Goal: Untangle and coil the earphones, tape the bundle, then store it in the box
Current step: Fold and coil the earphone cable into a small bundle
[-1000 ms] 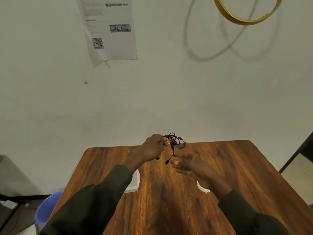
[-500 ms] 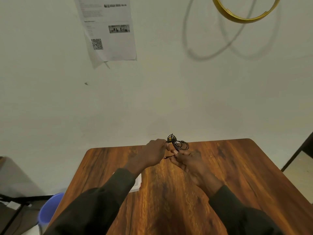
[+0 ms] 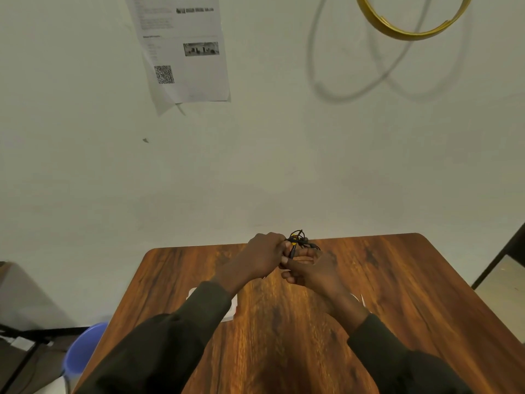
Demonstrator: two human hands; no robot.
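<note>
Both hands raised over far edge of brown wood-grain worktop [image 3: 284, 351]. Left hand [image 3: 262, 255] pinches the tangled black earphone cable bundle with a yellow spot [image 3: 298, 241]; right hand [image 3: 311, 270], just beside, has fingers curled on a strand. White lidded plastic box [image 3: 231, 308] sits nearer than bundle, half hidden under left sleeve. Risk: pulling a strand hard likely tightens knot; slack grip could drop bundle.

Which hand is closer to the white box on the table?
The left hand. Its sleeve passes right over the white box; the right hand works the earphones farther right.
</note>
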